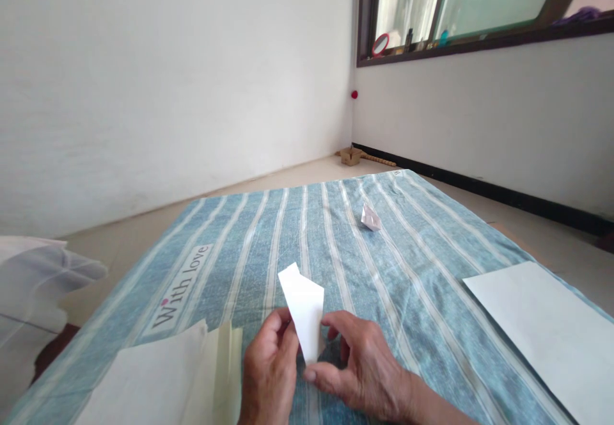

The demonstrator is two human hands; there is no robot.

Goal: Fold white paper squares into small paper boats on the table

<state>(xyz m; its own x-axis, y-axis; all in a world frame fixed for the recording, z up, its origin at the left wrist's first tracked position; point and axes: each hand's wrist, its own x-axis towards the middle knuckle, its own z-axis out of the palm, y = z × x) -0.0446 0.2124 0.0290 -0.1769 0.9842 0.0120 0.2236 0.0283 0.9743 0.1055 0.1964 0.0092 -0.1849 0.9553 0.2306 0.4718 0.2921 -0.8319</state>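
A small piece of folded white paper [305,313] stands upright above the striped cloth, with a pointed lower end and a notched top. My left hand [272,364] pinches its left edge between thumb and fingers. On the other side, my right hand [364,364] has its thumb at the paper's bottom tip and its curled fingers at the right edge. Part of the paper's back and some fingertips are hidden. Farther off on the cloth lies a small folded paper shape [370,217], pale and angular.
A blue-and-white striped cloth [249,252] covers the table. White sheets [148,367] and yellowish sheets [223,361] lie at the near left, and a stack of white paper [542,322] at the right. Whitish fabric [29,303] hangs at the far left. A cardboard box [350,156] sits in the corner.
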